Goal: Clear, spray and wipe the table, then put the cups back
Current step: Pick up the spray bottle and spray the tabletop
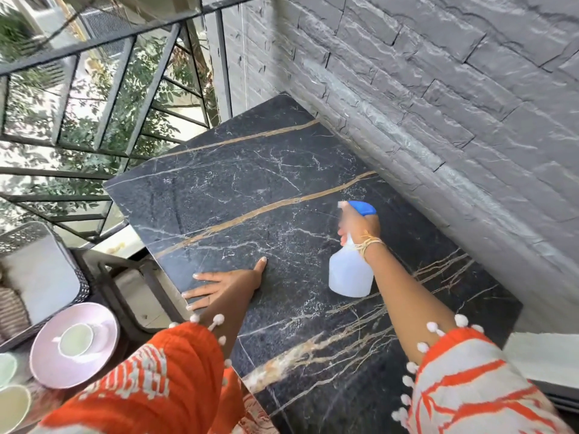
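At the far left, off the table, the cups were seen set aside: one white cup stood on a pink plate, and the rims of two more cups showed at the picture's edge. From this the clearing was judged done, since the table carried nothing but a hand and the bottle's shadow. The left hand was laid flat on the tabletop near its left edge, fingers spread, gripping nothing. Further right, the right hand was closed round the neck of the spray bottle, which was held above the surface with its blue head pointed across the table; the fingers at the trigger were blurred, so a squeeze was perhaps under way. The spraying was therefore taken as the step in hand. Wiping and the return of the cups were judged still to be done, and no cloth was seen. The tabletop was dark marble with white and gold veins, and wet spots could not be made out. A metal railing with greenery behind it bounded the left, a grey stone-faced wall the right
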Demonstrator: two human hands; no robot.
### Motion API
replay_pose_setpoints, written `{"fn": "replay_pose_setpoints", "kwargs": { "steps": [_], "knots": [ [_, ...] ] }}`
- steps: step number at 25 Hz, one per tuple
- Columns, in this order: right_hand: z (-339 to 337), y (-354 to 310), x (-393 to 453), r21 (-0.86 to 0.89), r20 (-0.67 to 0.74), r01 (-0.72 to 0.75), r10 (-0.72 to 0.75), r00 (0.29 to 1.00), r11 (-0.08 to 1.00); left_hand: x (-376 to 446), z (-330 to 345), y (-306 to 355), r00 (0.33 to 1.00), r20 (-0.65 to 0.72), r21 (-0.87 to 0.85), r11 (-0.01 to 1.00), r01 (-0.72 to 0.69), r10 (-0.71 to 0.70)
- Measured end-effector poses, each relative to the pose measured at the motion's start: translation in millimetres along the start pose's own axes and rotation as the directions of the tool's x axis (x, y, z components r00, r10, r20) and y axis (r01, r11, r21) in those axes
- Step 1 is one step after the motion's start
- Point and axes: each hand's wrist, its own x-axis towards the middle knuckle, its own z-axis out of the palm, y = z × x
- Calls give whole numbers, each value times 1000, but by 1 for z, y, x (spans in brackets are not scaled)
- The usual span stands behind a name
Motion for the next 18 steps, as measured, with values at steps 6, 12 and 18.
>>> {"fn": "replay_pose_setpoints", "kwargs": {
  "steps": [6,12,18],
  "knots": [
    [54,27,-56,-102,289,-3,32,957,995,-4,1,-25,981,-116,4,988,-155,154],
    [103,50,-99,-144,359,-30,80,930,989,31,-32,-90,826,-73,135,827,-546,558],
    [141,57,-138,-146,396,5,54,917,989,63,-66,-134,611,88,200,587,-785,787]
  ]
}}
